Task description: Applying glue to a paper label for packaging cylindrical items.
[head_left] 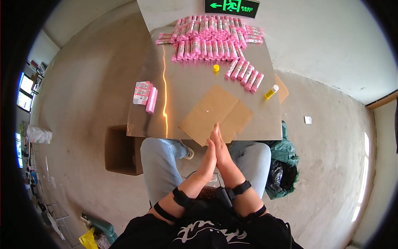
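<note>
Where the hands come together at the near edge of the table [190, 76], we see the cardboard [213, 106] lying flat just ahead of them, turned cornerwise to that edge, its crease slanting from upper right down toward the fingers. The right hand [222, 152] is the nearer one: its fingertips reach farther forward and overlap the cardboard's near part in our view, while the left hand [207, 161] ends a little short of them. Both hands have their fingers straight and laid together, not curled, and we see nothing in their hold; the palms face each other and seem to meet, though from above we cannot be sure along their whole length. Off to the left, well apart from the left hand, a roll [151, 100] lies beside some labels [142, 92], its long axis running away from us with a slight lean to the right. The glue [271, 91] lies ahead and to the right, on the right hand's side. The hands cover part of the cardboard's near side, so we cannot follow its outline there. The table hides part of the box [120, 149], and the rolls at the back of the pile [209, 35] are hard to tell apart.
</note>
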Demonstrator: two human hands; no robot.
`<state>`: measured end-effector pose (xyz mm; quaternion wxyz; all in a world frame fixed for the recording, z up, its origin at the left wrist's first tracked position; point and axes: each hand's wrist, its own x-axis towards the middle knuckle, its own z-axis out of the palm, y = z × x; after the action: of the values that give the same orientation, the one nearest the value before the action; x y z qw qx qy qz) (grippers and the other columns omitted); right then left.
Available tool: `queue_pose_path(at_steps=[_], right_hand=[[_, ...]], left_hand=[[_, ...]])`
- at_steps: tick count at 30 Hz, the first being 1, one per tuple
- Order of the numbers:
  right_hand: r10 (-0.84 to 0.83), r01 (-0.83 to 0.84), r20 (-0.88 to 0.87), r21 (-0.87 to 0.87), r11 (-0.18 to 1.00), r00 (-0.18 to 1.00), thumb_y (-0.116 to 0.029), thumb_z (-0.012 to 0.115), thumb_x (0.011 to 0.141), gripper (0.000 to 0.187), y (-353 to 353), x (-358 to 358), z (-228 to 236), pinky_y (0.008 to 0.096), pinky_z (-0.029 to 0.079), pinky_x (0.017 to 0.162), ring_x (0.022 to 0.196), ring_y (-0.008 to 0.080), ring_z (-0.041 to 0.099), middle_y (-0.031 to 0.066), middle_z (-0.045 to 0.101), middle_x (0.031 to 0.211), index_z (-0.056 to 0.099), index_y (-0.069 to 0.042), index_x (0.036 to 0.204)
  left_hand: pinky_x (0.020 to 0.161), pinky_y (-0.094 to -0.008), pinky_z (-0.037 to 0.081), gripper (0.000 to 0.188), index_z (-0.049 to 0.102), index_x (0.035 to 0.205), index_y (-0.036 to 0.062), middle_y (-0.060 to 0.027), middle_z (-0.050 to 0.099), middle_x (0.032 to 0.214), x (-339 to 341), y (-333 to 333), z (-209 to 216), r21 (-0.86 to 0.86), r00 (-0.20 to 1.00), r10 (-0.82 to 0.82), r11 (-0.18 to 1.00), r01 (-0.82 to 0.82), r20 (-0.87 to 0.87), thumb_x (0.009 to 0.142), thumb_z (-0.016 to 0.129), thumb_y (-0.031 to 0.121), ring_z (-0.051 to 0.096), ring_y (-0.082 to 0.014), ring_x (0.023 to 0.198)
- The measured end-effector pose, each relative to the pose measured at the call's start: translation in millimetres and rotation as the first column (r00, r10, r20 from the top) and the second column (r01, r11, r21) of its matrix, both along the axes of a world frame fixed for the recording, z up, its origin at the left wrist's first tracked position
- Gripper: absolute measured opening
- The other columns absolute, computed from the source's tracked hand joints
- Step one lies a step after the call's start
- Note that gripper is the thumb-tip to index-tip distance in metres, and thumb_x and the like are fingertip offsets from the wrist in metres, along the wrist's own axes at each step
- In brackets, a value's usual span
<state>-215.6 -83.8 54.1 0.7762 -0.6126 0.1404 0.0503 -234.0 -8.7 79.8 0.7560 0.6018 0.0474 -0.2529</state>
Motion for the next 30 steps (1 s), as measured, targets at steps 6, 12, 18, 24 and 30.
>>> queue_pose_path(at_steps=[6, 12, 18, 24, 30], right_hand=[[0.224, -0.195, 0.248, -0.135, 0.971, 0.943, -0.035, 0.034, 0.102, 0.062, 35.7, -32.8, 20.5, 0.0335, 0.011, 0.114, 0.142, 0.0268, 0.012, 0.0197, 0.016, 0.152, 0.015, 0.005, 0.145], [0.334, -0.338, 0.082, 0.041, 0.94, 0.939, -0.023, 0.051, 0.097, 0.051, 1.9, -48.5, 16.1, 0.0335, 0.032, 0.105, 0.129, 0.023, 0.04, 0.0138, 0.04, 0.141, 0.035, 0.002, 0.139], [0.081, -0.068, -0.066, 0.186, 0.98, 0.994, -0.012, 0.052, 0.096, 0.031, -42.9, -49.4, -25.6, 0.0281, 0.046, 0.087, 0.099, 0.0172, 0.059, 0.0088, 0.059, 0.112, 0.049, 0.002, 0.124], [0.004, 0.021, -0.153, 0.165, 0.986, 0.988, -0.011, 0.051, 0.096, 0.026, -57.8, -49.0, -52.2, 0.0289, 0.048, 0.083, 0.093, 0.0174, 0.061, 0.0089, 0.06, 0.106, 0.052, 0.002, 0.119], [0.013, 0.024, -0.204, 0.179, 0.984, 0.979, -0.01, 0.051, 0.096, 0.023, -48.0, -41.4, -61.5, 0.0287, 0.049, 0.081, 0.089, 0.0178, 0.062, 0.0095, 0.06, 0.104, 0.054, 0.003, 0.115]], left_hand=[[0.115, -0.0338, 0.012, 0.08, 0.014, 0.147, 0.001, -0.0137, 0.01, 0.155, 49.3, 39.5, -24.1, -0.032, 0.989, 0.147, 0.989, -0.147, -0.016, 0.095, 0.025, 0.061, 0.008, -0.0235, 0.143], [0.109, -0.0411, 0.028, 0.056, 0.043, 0.133, -0.0003, -0.0235, 0.04, 0.139, 147.7, 97.8, -63.7, 0.592, 0.817, 0.123, 0.63, -0.502, 0.563, 0.094, 0.049, 0.04, 0.036, -0.0361, 0.131], [0.103, -0.0445, 0.035, 0.045, 0.053, 0.122, 0.0008, -0.0198, 0.051, 0.128, 251.3, 221.5, -108.1, 0.704, 0.663, -0.277, 0.081, -0.705, 0.695, 0.084, 0.061, 0.023, 0.046, -0.0377, 0.12], [0.107, -0.0411, 0.032, 0.055, 0.049, 0.127, -0.0002, -0.0187, 0.049, 0.133, 281.6, 232.6, -100.3, 0.883, 0.816, -0.381, 0.0, -0.47, 0.435, 0.081, 0.062, 0.028, 0.044, -0.0345, 0.124], [0.105, -0.0408, 0.035, 0.055, 0.049, 0.126, -0.0019, -0.0219, 0.051, 0.129, 289.2, 255.7, -114.9, 0.878, 0.792, -0.426, 0.013, -0.478, 0.437, 0.081, 0.059, 0.028, 0.048, -0.0357, 0.118]])
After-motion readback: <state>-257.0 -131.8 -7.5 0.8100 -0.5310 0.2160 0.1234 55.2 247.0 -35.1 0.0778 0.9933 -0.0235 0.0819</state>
